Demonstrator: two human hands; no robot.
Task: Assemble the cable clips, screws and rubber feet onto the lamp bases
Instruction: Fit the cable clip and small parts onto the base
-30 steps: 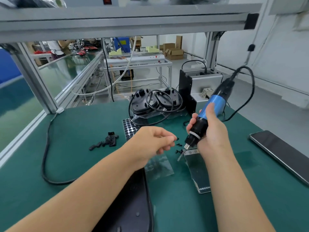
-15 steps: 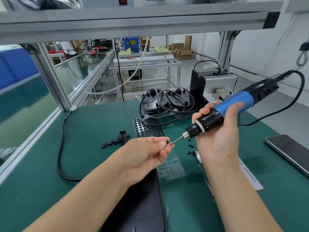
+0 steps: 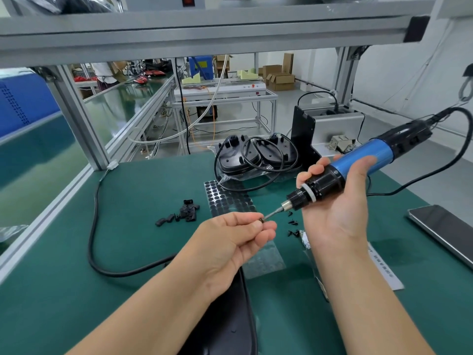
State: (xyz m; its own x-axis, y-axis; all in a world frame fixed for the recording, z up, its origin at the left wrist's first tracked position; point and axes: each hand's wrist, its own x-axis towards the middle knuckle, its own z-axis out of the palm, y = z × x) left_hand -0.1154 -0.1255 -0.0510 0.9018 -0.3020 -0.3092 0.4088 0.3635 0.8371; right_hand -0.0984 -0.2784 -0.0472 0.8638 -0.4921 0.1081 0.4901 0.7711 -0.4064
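At centre frame the left hand [image 3: 231, 239] pinched a small screw [image 3: 261, 220] between thumb and forefinger, touching the bit of the electric screwdriver [image 3: 358, 170]. The right hand [image 3: 335, 201] gripped that tool palm-up – fingers curled round its black and blue barrel. Loose screws [image 3: 292, 228] lay on the green desk [image 3: 133, 252] just below the bit; cable clips [image 3: 183, 215] lay to the left, the rubber feet sheet [image 3: 229, 198] between them – lamp bases [image 3: 253, 157] behind.

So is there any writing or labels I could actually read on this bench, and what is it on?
None can be read.
White paper strip by the right forearm: a line of small print, too blurred.
Blue machine in the background: yellow label, too small.
Electric screwdriver: no readable marking.
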